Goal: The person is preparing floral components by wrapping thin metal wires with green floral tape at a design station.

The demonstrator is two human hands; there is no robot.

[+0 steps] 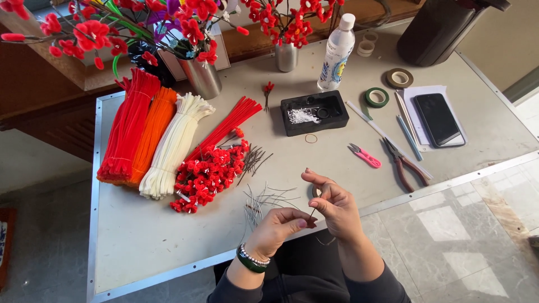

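My left hand (pixel 282 226) pinches a thin dark wire (pixel 312 214) between thumb and fingertips over the near table edge. My right hand (pixel 332 203) is right beside it, fingers curled and touching the same wire near its top. A loose scatter of thin grey wires (pixel 264 199) lies on the table just beyond my hands. Behind that sits a heap of small red pipe-cleaner flowers (pixel 206 171) and a bunch of dark stems (pixel 252 159).
Bundles of red (pixel 128 126), orange (pixel 152 132) and white (pixel 175 143) pipe cleaners lie at left. A black tray (pixel 314 112), pink snips (pixel 365 156), pliers (pixel 401 165), tape rolls (pixel 377 97), a bottle (pixel 337 53), a phone (pixel 438 119) and flower-filled metal vases (pixel 202 76) stand farther back.
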